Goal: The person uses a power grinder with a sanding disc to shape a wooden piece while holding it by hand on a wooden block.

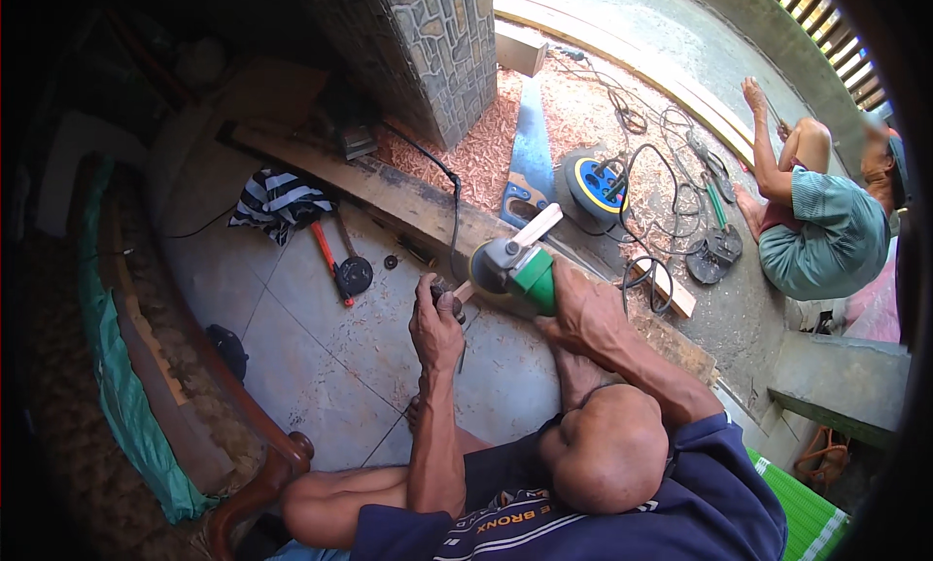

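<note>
My right hand (578,308) is wrapped round the green body of an angle grinder (534,277). A pale wooden stick (537,226) juts from beside the grinder's head, apparently as a side handle. To the left, my left hand (434,328) is closed on a small dark piece with a tan end (465,291), which points at the grinder's disc (486,267). Whether that end touches the disc, and what the piece is, I cannot make out. Both hands are above the near edge of a long, worn wooden beam (408,199).
Beyond the beam lie a handsaw (531,143), a blue-and-yellow cable reel (598,185), tangled cords and wood shavings (583,109). A red-handled tool (330,260) and striped cloth (280,206) lie on the tiles. A stone-faced pillar (442,55) stands behind. Another person (821,221) sits at right.
</note>
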Available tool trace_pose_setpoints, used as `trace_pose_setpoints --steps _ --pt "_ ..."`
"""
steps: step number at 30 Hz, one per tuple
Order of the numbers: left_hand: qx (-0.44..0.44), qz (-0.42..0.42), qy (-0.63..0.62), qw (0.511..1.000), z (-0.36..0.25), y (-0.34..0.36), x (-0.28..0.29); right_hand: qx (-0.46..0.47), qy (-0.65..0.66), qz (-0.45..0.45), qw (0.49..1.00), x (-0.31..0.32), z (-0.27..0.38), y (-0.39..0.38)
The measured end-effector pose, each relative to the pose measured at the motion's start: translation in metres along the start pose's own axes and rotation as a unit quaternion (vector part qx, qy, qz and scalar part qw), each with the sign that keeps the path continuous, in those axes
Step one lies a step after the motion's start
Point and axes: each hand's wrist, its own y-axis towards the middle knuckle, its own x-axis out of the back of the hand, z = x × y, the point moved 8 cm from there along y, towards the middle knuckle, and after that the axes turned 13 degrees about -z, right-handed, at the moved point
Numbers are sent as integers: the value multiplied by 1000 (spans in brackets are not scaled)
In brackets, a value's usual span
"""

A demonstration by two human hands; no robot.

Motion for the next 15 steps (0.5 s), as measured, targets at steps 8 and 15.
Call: trace_pose_setpoints --steps 8,15 --pt "-69 -22 19 997 -9 1 7 2 -12 42 999 -4 14 -3" --pt "-100 -43 13 994 -1 -2 7 -21 3 -1 1000 -5 -21 12"
